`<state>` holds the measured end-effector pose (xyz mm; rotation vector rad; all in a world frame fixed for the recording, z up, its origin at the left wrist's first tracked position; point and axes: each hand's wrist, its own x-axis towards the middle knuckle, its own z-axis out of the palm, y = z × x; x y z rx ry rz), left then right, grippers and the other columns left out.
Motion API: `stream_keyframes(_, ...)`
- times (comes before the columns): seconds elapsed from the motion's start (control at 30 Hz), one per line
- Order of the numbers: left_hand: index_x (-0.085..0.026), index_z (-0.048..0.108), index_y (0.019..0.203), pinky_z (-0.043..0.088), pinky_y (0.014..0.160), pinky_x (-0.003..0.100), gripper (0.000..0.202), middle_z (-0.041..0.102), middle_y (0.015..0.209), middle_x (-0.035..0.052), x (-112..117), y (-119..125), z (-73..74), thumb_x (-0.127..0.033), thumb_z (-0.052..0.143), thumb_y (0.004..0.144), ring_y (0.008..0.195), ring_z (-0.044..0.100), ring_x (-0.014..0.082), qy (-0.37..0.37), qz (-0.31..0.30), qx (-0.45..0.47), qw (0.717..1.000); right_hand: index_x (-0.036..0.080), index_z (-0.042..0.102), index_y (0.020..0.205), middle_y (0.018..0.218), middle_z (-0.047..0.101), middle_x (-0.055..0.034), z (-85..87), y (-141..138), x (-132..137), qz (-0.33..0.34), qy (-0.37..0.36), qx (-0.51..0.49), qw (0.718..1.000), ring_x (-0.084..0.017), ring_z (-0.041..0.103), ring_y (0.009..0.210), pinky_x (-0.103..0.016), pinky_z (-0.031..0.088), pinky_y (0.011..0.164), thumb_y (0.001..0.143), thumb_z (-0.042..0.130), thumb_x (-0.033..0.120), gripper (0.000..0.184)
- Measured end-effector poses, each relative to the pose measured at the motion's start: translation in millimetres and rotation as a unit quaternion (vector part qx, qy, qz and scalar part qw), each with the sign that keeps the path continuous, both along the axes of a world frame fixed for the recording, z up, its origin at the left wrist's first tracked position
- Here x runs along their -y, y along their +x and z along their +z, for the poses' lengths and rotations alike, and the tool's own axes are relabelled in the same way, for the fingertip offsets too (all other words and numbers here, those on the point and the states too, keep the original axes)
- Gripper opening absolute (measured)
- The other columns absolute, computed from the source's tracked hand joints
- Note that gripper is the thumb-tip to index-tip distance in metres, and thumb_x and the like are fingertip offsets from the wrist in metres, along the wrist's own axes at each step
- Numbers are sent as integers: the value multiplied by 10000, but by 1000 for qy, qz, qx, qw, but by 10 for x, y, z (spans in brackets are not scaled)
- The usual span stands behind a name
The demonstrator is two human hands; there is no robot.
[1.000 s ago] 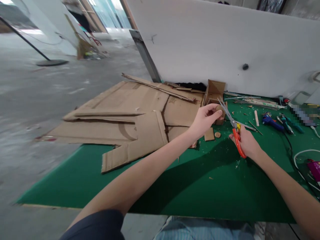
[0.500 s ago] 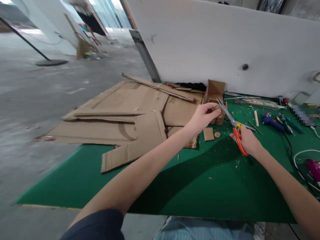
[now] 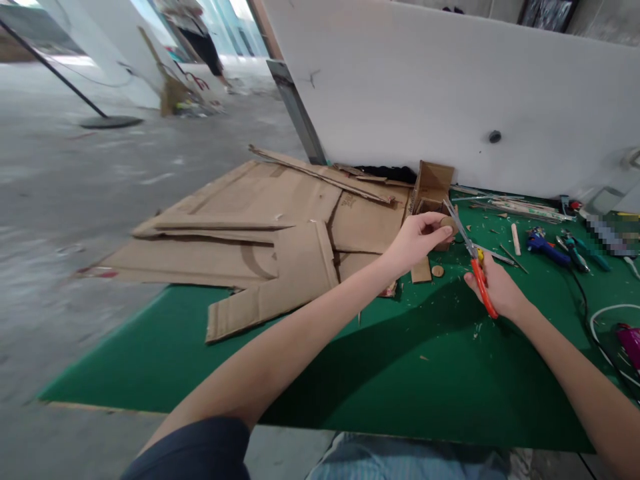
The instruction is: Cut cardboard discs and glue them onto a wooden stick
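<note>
Right grip [image 3: 495, 283] clasps scissors [image 3: 473, 253], long axis and tips slanting forward-left; left grip [image 3: 419, 241] pinches cardboard piece [image 3: 449, 225].

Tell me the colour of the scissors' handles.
Orange-red with some yellow; the scissors' handles show best in the head view.

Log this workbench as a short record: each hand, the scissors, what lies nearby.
Left hand: pinching a small cardboard piece
Right hand: holding scissors
Scissors: orange handle visible; blades at the piece, contact unclear
Table: green
Near hands: round cardboard disc, flat cardboard rectangle
Robot-free right side: blue glue gun
</note>
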<state>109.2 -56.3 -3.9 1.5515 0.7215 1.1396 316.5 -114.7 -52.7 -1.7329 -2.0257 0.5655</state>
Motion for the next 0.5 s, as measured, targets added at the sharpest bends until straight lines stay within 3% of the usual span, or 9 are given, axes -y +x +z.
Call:
stream_keyframes(0.17, -144, 703, 878, 499, 723, 303, 153, 663, 741, 37, -34, -33, 20, -272, 659, 806, 712, 609, 142, 21, 28, -41, 999, 228, 424, 975, 809, 627, -49, -13, 47, -67, -25, -13, 13, 1000, -230, 623, 701, -336, 460, 627, 879, 531, 518, 324)
stream_keyframes(0.33, -137, 639, 766, 502, 738, 302, 103, 654, 748, 34, -76, -67, 48, -233, 664, 796, 708, 613, 131, -9, 18, -55, 998, 252, 379, 863, 808, 631, -55, 16, 70, -86, -36, -6, 2, 999, -257, 648, 784, -349, 470, 669, 830, 603, 518, 349)
stream_keyframes(0.5, -182, 620, 1001, 541, 746, 301, 210, 593, 770, -18, -55, -45, 38, -192, 665, 797, 680, 609, 99, -77, 34, 42, 996, 237, 418, 926, 691, 539, 21, -93, 84, -94, -22, 32, -106, 994, -177, 543, 589, -314, 443, 564, 848, 547, 567, 363)
